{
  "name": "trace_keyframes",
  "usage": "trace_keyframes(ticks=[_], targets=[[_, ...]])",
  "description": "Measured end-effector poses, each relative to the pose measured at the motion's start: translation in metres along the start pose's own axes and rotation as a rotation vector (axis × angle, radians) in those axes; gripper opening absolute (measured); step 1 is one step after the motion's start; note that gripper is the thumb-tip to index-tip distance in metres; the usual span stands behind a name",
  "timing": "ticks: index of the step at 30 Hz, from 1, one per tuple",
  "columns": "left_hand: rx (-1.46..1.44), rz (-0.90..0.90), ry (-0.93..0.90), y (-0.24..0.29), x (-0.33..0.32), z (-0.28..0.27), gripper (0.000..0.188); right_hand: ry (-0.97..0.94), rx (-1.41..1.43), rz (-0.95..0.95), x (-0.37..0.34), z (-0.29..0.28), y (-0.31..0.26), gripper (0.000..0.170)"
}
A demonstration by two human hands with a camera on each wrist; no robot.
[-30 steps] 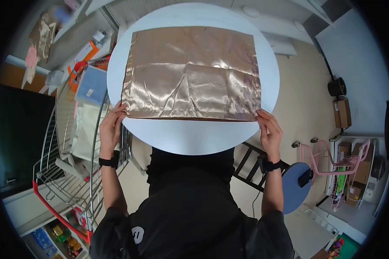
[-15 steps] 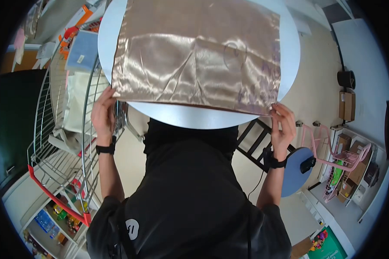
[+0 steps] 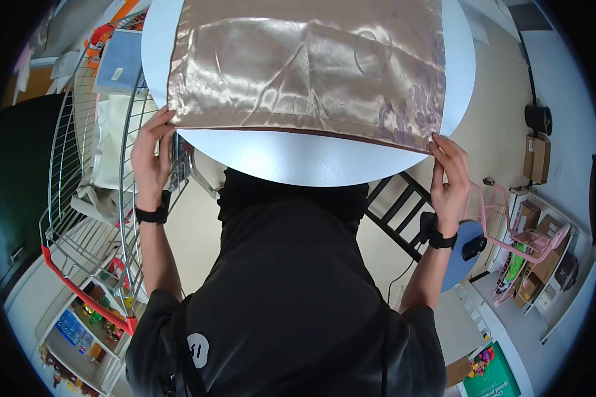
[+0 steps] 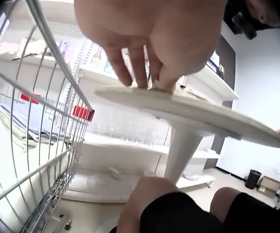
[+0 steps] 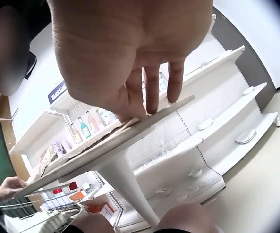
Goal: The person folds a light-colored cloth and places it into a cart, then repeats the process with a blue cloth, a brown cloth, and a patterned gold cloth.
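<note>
A shiny tan satin cloth (image 3: 265,66), rectangular and creased, lies spread over the round white table (image 3: 258,155). Its near edge shows a thin dark line of a lower layer and slants down toward the right. At the near left corner, my left hand (image 3: 150,155) pinches the cloth between thumb and fingertips. My right hand (image 3: 451,172) pinches the near right corner, which reaches the table's rim. In the left wrist view, the left fingers (image 4: 139,73) point down onto the tabletop (image 4: 217,116). The right fingers (image 5: 152,92) bend down to the cloth's edge in the right wrist view.
A wire shopping cart (image 3: 129,165) with folded fabrics (image 3: 116,63) stands close by my left arm. At the right are a black rack (image 3: 397,208), a blue round stool (image 3: 467,264) and a pink cart (image 3: 516,231). White shelves (image 5: 208,116) stand behind the table.
The head view has shifted, so table and cloth appear higher and larger. Both hands keep their corners and stand farther apart in view; the cloth's near edge now slants down to the right.
</note>
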State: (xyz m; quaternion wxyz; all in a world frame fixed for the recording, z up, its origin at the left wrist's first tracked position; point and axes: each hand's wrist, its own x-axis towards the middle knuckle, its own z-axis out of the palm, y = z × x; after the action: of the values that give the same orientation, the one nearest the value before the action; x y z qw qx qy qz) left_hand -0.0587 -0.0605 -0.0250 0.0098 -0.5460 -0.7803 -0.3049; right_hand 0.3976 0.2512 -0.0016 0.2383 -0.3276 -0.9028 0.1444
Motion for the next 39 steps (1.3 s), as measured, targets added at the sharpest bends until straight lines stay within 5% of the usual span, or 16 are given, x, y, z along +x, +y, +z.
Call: trace_keyframes(ticks=[5,12,29,39], targets=[[0.252,0.154,0.003,0.045,0.028,-0.020,0.014,-0.008,-0.007,-0.023,0.002,-0.012,-0.021,0.031],[0.063,0.405,-0.122,0.126,0.070,0.051,0.022,-0.079,-0.021,-0.386,0.052,0.030,-0.078,0.031],[0.171,0.471,-0.308,0.130,0.071,0.050,0.020,-0.107,-0.115,-0.497,0.050,0.053,-0.075,0.019],[0.087,0.536,-0.248,0.126,0.063,0.051,0.017,-0.082,-0.121,-0.544,0.039,0.057,-0.075,0.023]])
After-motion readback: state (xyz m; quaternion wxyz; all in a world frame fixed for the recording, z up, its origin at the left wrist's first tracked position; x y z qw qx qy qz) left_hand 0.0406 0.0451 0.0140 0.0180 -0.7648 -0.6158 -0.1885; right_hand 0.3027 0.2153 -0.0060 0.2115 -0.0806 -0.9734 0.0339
